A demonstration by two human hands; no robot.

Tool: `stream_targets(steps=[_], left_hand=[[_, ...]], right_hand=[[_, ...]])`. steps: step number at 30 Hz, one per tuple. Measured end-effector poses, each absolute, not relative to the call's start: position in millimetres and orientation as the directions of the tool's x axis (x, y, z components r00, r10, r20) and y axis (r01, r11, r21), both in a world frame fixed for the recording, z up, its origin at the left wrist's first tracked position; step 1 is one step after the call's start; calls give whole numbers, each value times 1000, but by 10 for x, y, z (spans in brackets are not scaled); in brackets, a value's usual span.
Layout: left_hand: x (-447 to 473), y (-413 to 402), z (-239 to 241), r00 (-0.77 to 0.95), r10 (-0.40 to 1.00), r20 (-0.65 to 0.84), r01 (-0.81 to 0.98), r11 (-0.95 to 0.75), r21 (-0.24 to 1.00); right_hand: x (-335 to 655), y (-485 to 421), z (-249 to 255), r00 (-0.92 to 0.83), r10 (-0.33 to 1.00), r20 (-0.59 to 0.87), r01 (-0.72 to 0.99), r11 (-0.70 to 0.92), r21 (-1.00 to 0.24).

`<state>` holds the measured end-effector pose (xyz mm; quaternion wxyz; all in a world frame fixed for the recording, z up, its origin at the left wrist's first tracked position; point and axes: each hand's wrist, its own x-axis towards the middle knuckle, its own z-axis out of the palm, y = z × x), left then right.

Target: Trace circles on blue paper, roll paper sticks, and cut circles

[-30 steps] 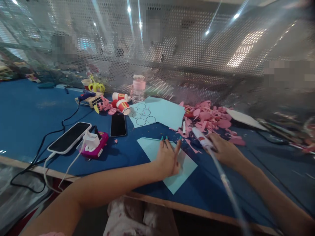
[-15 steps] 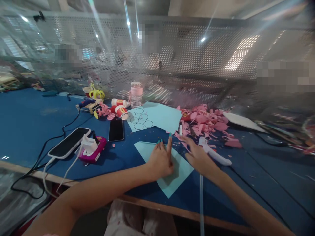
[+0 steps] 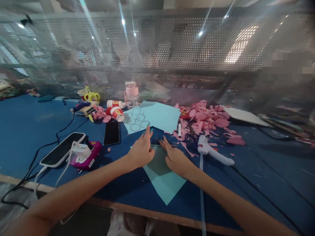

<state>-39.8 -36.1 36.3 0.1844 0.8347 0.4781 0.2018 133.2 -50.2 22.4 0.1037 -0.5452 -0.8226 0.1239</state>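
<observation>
A sheet of light blue paper [image 3: 165,188] lies at an angle near the table's front edge, one corner towards me. My left hand [image 3: 141,151] is over its far left part, with the index finger stretched forward and the thumb bent inward. On the right side of the same sheet is my right hand [image 3: 176,160], its index finger pointing at the far edge and the thumb tucked in. Both hands touch or hover just above the paper; their undersides are hidden. Beyond them lie more blue sheets, including one with drawn circles [image 3: 135,127].
A white glue gun [image 3: 216,154] lies right, beside a marker [image 3: 179,130] and pink paper scraps [image 3: 199,114]. Left are a black phone [image 3: 111,133], a white-cased phone [image 3: 62,150], a purple power adapter [image 3: 86,157] and paper cups [image 3: 117,113]. Behind stands a pink-lidded bottle [image 3: 132,95].
My left hand has slid left from the middle of the sheet. My right hand has come in from the right onto the paper near its far edge. The view has shifted slightly.
</observation>
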Motion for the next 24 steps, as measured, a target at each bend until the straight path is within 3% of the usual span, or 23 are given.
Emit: stream_targets(steps=[4,12,24], left_hand=[[-618,-307,231,582,798,156,716,-593,368],[-603,-317,92,666,726,174,697,-688,204],[-615,-371,81,671,725,155,700,-689,191]], right_hand=[[1316,-507,222,-384,923,38,874,376,-306],[1303,-522,196,-420,904,83,871,427,-243],[1296,-542,236,-420,906,48,887,421,-192]])
